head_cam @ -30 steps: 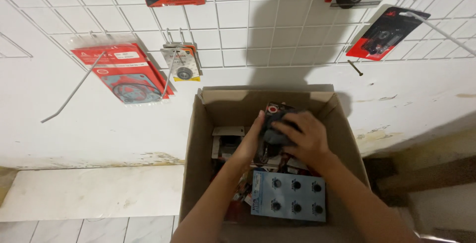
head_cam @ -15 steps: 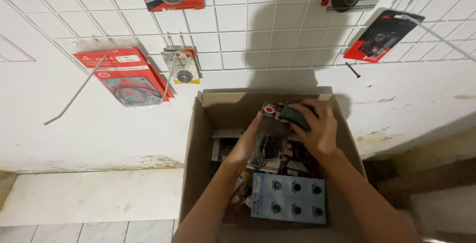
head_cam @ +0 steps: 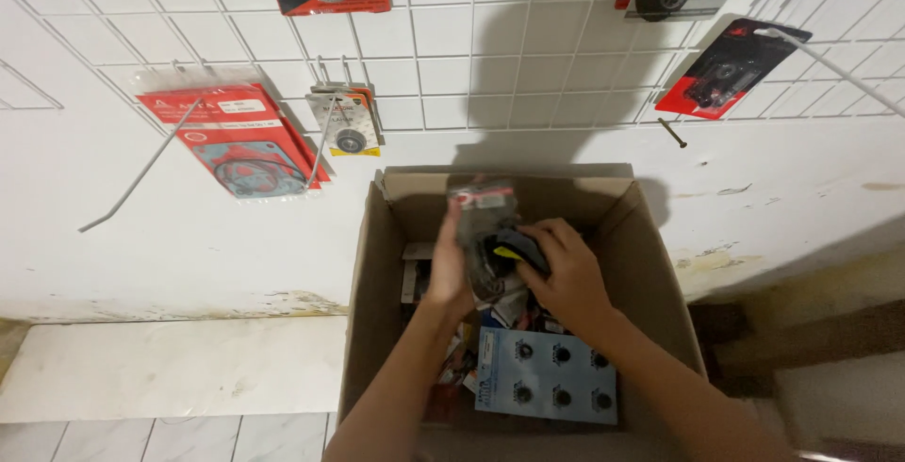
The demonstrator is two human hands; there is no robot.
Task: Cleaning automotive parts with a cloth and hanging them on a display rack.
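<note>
Both my hands reach into an open cardboard box (head_cam: 377, 264) against the wall. My left hand (head_cam: 449, 259) holds up a clear plastic packet (head_cam: 483, 212) with a red label and a dark part inside. Beside it, my right hand (head_cam: 564, 272) grips a dark packaged part (head_cam: 514, 247) with a yellow mark, touching the packet. Below my hands lies a blue card (head_cam: 547, 374) with several dark round parts on it, among other packets in the box.
A white wire grid covers the tiled wall above. Red packets (head_cam: 236, 141) and a small clear packet (head_cam: 347, 123) hang at left, red-and-black packets (head_cam: 728, 71) at right, more along the top. Long bare hooks stick out. A pale slab (head_cam: 170, 368) lies left of the box.
My left hand has lifted the clear packet higher, toward the box's back wall. My right hand has dropped from the upper right of the box to the dark part at the middle.
</note>
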